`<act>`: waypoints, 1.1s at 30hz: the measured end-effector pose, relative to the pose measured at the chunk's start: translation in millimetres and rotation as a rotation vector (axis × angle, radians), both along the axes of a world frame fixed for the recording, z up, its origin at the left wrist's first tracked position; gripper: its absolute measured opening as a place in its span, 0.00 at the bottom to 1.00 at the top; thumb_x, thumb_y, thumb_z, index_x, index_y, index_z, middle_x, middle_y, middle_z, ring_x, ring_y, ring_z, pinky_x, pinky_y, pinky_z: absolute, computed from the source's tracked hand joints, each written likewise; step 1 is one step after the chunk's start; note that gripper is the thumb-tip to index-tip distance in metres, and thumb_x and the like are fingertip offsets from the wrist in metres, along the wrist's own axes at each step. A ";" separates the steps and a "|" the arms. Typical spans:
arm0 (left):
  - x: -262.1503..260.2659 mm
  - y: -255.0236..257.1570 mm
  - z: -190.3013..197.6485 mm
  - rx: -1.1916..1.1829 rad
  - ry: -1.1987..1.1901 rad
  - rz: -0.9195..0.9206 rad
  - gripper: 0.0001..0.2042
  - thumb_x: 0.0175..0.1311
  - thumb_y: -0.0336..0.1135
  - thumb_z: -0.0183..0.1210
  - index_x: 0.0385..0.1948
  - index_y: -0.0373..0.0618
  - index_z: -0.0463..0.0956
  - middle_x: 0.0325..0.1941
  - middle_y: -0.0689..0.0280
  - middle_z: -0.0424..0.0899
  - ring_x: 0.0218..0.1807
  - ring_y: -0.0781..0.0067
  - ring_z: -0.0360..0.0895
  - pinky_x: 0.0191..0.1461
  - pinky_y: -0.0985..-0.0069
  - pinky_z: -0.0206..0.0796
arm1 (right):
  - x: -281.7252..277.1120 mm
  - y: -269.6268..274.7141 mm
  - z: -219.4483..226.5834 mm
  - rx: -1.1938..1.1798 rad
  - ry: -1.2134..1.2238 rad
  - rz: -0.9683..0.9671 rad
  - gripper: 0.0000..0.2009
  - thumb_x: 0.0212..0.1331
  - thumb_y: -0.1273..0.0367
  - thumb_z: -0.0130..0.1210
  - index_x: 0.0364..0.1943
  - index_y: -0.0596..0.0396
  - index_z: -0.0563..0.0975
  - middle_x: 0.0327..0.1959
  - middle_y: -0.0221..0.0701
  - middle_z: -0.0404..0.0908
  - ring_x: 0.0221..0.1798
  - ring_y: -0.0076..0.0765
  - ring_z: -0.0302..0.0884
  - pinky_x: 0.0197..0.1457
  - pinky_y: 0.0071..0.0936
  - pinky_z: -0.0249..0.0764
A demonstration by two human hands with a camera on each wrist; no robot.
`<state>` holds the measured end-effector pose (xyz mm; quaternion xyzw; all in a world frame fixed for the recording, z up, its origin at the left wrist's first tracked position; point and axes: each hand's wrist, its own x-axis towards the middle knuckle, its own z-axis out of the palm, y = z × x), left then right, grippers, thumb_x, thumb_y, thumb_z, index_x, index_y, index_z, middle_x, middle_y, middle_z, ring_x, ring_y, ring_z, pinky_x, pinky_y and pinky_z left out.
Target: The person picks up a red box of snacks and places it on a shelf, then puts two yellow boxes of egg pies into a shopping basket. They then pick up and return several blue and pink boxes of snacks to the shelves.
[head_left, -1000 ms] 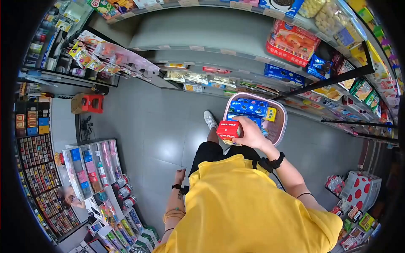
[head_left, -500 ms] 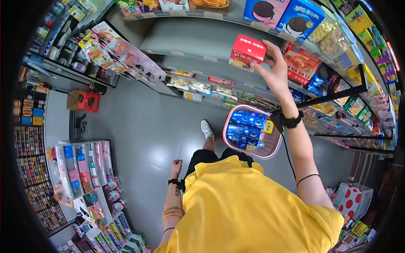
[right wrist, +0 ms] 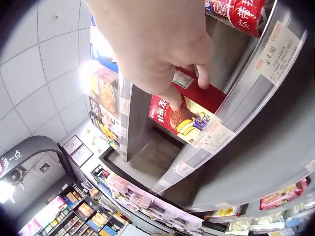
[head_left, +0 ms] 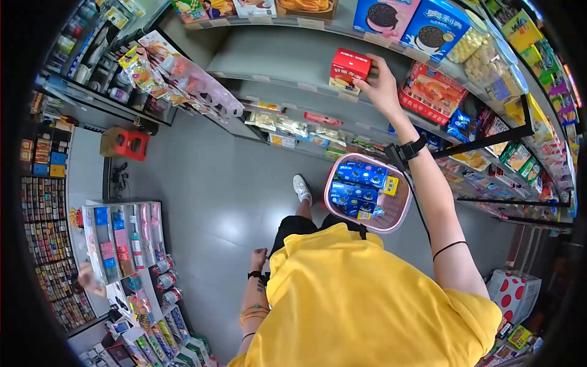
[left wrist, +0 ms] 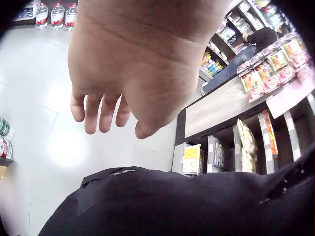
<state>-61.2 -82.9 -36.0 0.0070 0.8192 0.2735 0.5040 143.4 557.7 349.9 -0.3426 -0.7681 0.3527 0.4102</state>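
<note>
My right hand (head_left: 382, 90) grips a red snack box (head_left: 348, 68) between thumb and fingers. The box stands upright at the front edge of a grey shelf (head_left: 269, 58), and in the right wrist view its front (right wrist: 170, 115) shows a brown cake picture, just over the price tags. Thumb and fingers straddle the carton. Down by my left thigh hangs my left hand (head_left: 259, 258), holding nothing; the left wrist view shows its fingers (left wrist: 106, 113) loosely bent over the floor. A pink basket (head_left: 400, 208) with several blue snack boxes (head_left: 361, 174) sits below, beside my legs.
Right of the red box, a larger red package (head_left: 431, 92) occupies the same shelf. Blue and pink cookie boxes (head_left: 431, 30) line the shelf above. A black bar (head_left: 489, 142) juts out at right. Display racks (head_left: 122, 244) and water bottles (head_left: 165, 280) stand at left.
My right hand has lifted the red box from over the basket up to the shelf, then shifted slightly left and set it at the shelf's front edge. The left hand stays low.
</note>
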 end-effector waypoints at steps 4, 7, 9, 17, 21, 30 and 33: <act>7.0 -0.9 4.7 0.024 0.067 -0.015 0.19 0.57 0.44 0.58 0.40 0.36 0.75 0.28 0.64 0.79 0.26 0.75 0.75 0.27 0.76 0.66 | 2.2 -11.4 11.6 0.097 -0.057 -0.084 0.31 0.48 0.71 0.65 0.58 0.56 0.64 0.51 0.41 0.72 0.53 0.38 0.73 0.52 0.37 0.75; 3.6 5.4 -3.9 0.027 0.096 -0.024 0.20 0.57 0.45 0.58 0.43 0.36 0.74 0.30 0.64 0.79 0.27 0.74 0.75 0.28 0.76 0.66 | 13.1 -27.7 24.5 0.244 -0.038 -0.135 0.27 0.51 0.61 0.63 0.55 0.56 0.68 0.50 0.41 0.72 0.51 0.38 0.73 0.53 0.38 0.70; 1.1 20.1 -1.0 0.044 0.105 -0.012 0.21 0.58 0.45 0.58 0.44 0.35 0.73 0.31 0.63 0.79 0.29 0.73 0.75 0.30 0.76 0.67 | 27.8 -61.3 53.1 0.005 0.152 0.034 0.25 0.53 0.57 0.60 0.52 0.57 0.71 0.50 0.41 0.73 0.51 0.37 0.73 0.53 0.35 0.69; -6.0 58.1 7.0 0.065 0.140 -0.222 0.21 0.58 0.44 0.58 0.43 0.32 0.73 0.35 0.58 0.81 0.34 0.69 0.78 0.41 0.72 0.71 | 98.7 -208.0 163.8 -0.422 0.902 1.327 0.23 0.59 0.51 0.51 0.47 0.55 0.73 0.48 0.49 0.76 0.50 0.43 0.74 0.50 0.33 0.70; -7.5 69.5 0.9 0.074 0.117 -0.238 0.21 0.58 0.45 0.58 0.42 0.32 0.74 0.33 0.59 0.81 0.33 0.70 0.77 0.41 0.73 0.70 | 120.5 -217.9 159.6 -0.364 0.885 1.348 0.21 0.59 0.52 0.51 0.45 0.55 0.74 0.48 0.48 0.76 0.50 0.43 0.74 0.50 0.33 0.70; 8.0 72.8 4.9 0.042 0.152 -0.297 0.21 0.58 0.45 0.59 0.43 0.35 0.74 0.35 0.59 0.82 0.35 0.69 0.79 0.43 0.73 0.71 | 153.2 -224.8 150.2 -0.328 0.837 1.303 0.18 0.59 0.55 0.52 0.42 0.56 0.75 0.48 0.46 0.76 0.49 0.43 0.74 0.50 0.34 0.70; 10.1 60.7 2.3 0.045 0.126 -0.295 0.20 0.58 0.44 0.59 0.43 0.35 0.74 0.35 0.59 0.81 0.35 0.69 0.78 0.42 0.72 0.71 | 161.7 -225.1 146.7 -0.333 0.814 1.285 0.17 0.59 0.57 0.53 0.41 0.57 0.75 0.48 0.46 0.76 0.48 0.43 0.74 0.50 0.34 0.70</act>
